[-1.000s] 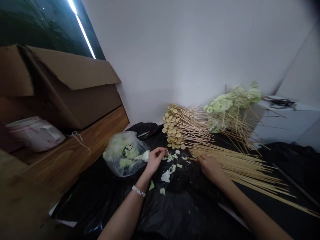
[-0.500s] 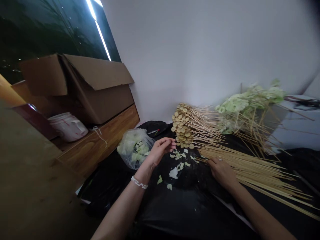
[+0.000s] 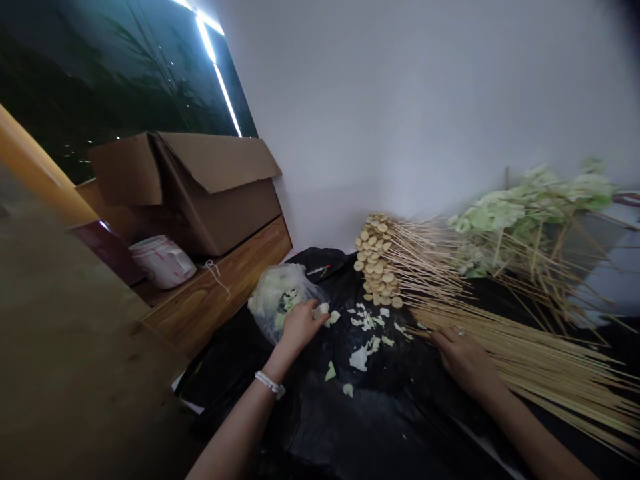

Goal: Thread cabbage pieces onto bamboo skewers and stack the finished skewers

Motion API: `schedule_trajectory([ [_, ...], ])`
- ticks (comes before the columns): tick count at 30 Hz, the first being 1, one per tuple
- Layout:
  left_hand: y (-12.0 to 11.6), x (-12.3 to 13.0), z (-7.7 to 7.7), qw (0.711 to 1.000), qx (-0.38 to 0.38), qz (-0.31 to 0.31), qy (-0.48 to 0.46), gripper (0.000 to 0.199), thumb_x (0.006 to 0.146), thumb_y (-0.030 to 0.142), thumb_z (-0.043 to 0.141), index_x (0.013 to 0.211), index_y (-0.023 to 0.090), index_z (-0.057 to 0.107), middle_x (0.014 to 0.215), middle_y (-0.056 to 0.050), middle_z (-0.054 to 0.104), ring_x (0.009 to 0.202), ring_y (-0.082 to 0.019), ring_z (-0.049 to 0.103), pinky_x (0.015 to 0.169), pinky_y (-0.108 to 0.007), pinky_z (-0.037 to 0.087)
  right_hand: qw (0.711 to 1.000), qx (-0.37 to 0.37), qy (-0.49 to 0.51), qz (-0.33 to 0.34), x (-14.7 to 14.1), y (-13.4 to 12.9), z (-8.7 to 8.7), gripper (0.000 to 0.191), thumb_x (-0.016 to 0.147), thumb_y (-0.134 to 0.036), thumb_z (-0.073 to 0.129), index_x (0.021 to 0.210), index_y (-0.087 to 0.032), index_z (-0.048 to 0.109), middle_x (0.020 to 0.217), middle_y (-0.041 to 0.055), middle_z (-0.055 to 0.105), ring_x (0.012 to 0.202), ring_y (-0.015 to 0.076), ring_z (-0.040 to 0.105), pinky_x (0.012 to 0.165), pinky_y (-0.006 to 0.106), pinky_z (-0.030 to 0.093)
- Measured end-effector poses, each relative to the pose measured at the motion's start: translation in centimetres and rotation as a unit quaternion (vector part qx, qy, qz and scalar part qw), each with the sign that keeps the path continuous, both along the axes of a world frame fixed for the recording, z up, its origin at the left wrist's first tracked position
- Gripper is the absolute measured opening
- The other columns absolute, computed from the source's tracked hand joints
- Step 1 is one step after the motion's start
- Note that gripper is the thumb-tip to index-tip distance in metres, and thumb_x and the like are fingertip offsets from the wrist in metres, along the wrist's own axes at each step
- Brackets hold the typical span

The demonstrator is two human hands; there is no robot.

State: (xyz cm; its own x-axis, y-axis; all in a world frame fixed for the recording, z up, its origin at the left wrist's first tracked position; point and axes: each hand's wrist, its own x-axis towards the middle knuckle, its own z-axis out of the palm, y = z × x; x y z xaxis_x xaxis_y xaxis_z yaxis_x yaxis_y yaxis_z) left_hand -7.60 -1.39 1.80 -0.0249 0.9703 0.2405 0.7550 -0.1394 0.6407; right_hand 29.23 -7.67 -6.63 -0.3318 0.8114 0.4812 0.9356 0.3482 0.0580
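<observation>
My left hand [image 3: 301,323] is at the right side of a clear plastic bag [image 3: 263,307] of torn pale green leaves. Its thumb and fingers close around a whitish leaf piece [image 3: 321,310]. Another pale piece [image 3: 334,318] shows just beyond the fingertips. My right hand [image 3: 460,357] lies at the near left end of a spread of bare bamboo skewers [image 3: 530,360], its fingers closed on a skewer [image 3: 417,331] whose tip points left. Torn leaf scraps [image 3: 359,359] lie on the black plastic sheet [image 3: 350,427] between my hands.
Skewers with round pale slices [image 3: 377,260] are stacked by the wall. To the right are skewers with pale green leaves [image 3: 530,200]. A pen [image 3: 319,269] lies behind the bag. At left, a cardboard box [image 3: 225,213] and a white jug [image 3: 165,262] stand on a wooden ledge [image 3: 250,263].
My left hand has moved left, away from the stacked slices to the bag, and now has a leaf piece at its fingers. My right hand stays by the bare skewers. The view has shifted slightly.
</observation>
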Motion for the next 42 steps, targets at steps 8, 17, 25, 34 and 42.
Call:
schedule_trajectory([
  [8, 0.7, 0.9, -0.4, 0.999, 0.001, -0.029, -0.018, 0.037, 0.060, 0.025, 0.077, 0.096, 0.021, 0.072, 0.092, -0.009, 0.066, 0.097, -0.029, 0.059, 0.090, -0.036, 0.039, 0.995, 0.079, -0.025, 0.046, -1.1, -1.8, 2.6, 0.041, 0.083, -0.002, 0.036, 0.110, -0.019, 0.063, 0.098, 0.0088, 0.067, 0.080, 0.0191, 0.058, 0.075, 0.032, 0.041],
  [17, 0.5, 4.8, -0.4, 0.828, -0.205, -0.144, -0.502, 0.040, 0.067, 0.034, 0.079, 0.101, 0.018, 0.065, 0.100, -0.007, 0.066, 0.085, -0.017, 0.062, 0.083, -0.035, 0.051, 0.998, 0.043, 0.052, -0.021, -6.5, -0.3, 8.2, 0.033, 0.092, -0.021, 0.040, 0.117, -0.024, 0.061, 0.096, 0.0075, 0.069, 0.072, 0.0174, 0.060, 0.060, 0.027, 0.036],
  [25, -0.1, 7.8, -3.2, 0.727, -0.248, -0.165, -0.619, 0.046, 0.061, 0.028, 0.085, 0.101, 0.017, 0.065, 0.100, -0.005, 0.066, 0.087, -0.015, 0.064, 0.083, -0.031, 0.051, 0.985, 0.011, 0.170, 0.000, -10.3, 0.8, 7.0, 0.034, 0.092, -0.047, 0.047, 0.100, -0.019, 0.065, 0.086, 0.0054, 0.070, 0.076, 0.0179, 0.064, 0.066, 0.026, 0.039],
  [34, -0.8, 8.0, -2.9, 0.758, -0.242, -0.224, -0.563, 0.049, 0.059, 0.028, 0.086, 0.104, 0.017, 0.068, 0.104, -0.007, 0.065, 0.094, -0.019, 0.062, 0.082, -0.031, 0.050, 0.984, 0.037, 0.168, 0.045, -10.6, 0.5, 5.5, 0.022, 0.094, -0.033, 0.048, 0.094, -0.020, 0.066, 0.082, 0.0028, 0.068, 0.075, 0.0161, 0.062, 0.067, 0.025, 0.037],
  [42, -0.8, 7.5, -2.7, 0.757, -0.245, -0.194, -0.574, 0.044, 0.066, 0.031, 0.081, 0.103, 0.014, 0.068, 0.101, -0.009, 0.067, 0.087, -0.018, 0.063, 0.079, -0.033, 0.052, 0.971, 0.064, 0.224, 0.063, -9.8, 0.1, 5.8, 0.016, 0.091, -0.024, 0.049, 0.087, -0.018, 0.063, 0.077, 0.0024, 0.064, 0.071, 0.0136, 0.058, 0.067, 0.023, 0.037],
])
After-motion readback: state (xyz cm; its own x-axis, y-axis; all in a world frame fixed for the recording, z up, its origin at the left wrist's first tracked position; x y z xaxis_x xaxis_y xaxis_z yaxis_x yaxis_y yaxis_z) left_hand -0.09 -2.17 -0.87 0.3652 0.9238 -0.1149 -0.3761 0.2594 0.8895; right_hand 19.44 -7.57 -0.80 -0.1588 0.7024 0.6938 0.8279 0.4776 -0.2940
